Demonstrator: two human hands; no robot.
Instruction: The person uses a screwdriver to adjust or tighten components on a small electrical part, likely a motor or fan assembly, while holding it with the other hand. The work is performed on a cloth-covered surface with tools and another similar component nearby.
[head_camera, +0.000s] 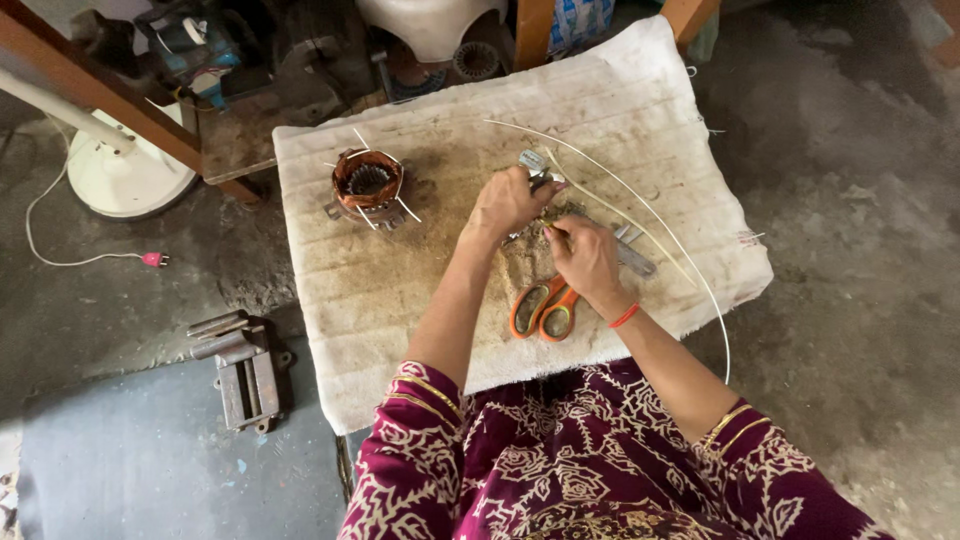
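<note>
Left hand (508, 200): our grip is closed on a small metal tool (533, 163), above the middle of the pad (640, 90).
Right hand (587, 258): fingers pinched together on a thin strip (640, 215), just beside the left hand.
Strip: long and pale, it curves over the pad's right edge.
Scissors (543, 306): near the right wrist, untouched.
Stator (367, 186): on the pad, well apart on the left.
Advice: we judge it best to hold the strip tight and close to the tool, and keep both hands low.
</note>
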